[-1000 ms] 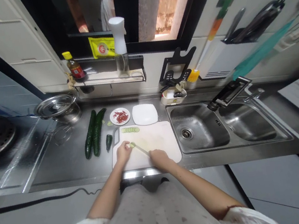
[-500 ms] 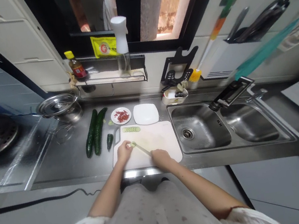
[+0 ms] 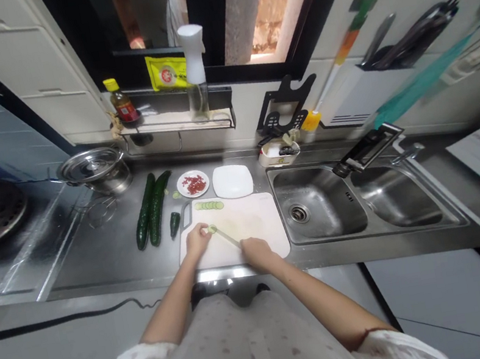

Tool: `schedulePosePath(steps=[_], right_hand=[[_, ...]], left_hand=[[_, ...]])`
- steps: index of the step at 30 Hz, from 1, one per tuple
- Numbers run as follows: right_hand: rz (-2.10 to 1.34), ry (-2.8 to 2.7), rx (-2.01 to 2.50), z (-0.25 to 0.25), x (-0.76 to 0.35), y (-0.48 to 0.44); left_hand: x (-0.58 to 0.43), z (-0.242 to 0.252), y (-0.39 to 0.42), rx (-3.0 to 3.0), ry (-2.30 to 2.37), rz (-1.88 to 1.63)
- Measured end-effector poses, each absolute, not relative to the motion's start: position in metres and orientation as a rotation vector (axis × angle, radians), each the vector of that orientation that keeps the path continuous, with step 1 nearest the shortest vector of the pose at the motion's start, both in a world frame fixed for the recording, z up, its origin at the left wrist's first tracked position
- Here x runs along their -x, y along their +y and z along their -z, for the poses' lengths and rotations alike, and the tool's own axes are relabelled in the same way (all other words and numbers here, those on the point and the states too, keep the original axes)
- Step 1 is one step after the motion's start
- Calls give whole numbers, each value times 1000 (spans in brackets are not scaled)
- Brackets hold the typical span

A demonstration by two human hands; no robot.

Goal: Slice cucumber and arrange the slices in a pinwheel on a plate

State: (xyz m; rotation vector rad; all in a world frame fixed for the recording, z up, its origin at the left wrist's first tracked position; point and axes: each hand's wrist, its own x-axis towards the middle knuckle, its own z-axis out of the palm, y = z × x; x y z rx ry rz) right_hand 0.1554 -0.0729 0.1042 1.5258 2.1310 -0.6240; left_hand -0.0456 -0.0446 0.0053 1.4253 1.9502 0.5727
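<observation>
With its handle inside my closed right hand [image 3: 258, 253], a knife [image 3: 228, 238] points up and left over the white cutting board [image 3: 260, 225]. The blade tip meets a small pale-green cucumber slice [image 3: 212, 229]. My left hand [image 3: 197, 240] pinches that slice at its left edge, fingers closed. Along the board's top left lies a row of overlapping cucumber slices [image 3: 209, 206]. Left of the board is a short dark-green cucumber end piece [image 3: 175, 224]. Farther left, two whole cucumbers [image 3: 152, 210] lie side by side.
Behind the board stand a small plate of chopped red bits [image 3: 193, 184] and a white square dish [image 3: 232, 181]. A double steel sink [image 3: 322, 202] is to the right. A lidded steel pot [image 3: 99, 170] sits at the back left, below a shelf with bottles [image 3: 198, 75].
The view has shifted slightly. Both hands, the knife and the slice keep nearly the same place on the board.
</observation>
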Motion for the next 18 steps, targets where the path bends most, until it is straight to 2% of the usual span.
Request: schedulePosePath(steps=[18], right_hand=[[600, 2168, -1549, -94, -158, -78]], left_hand=[[46, -4, -45, -1451, 1939, -583]])
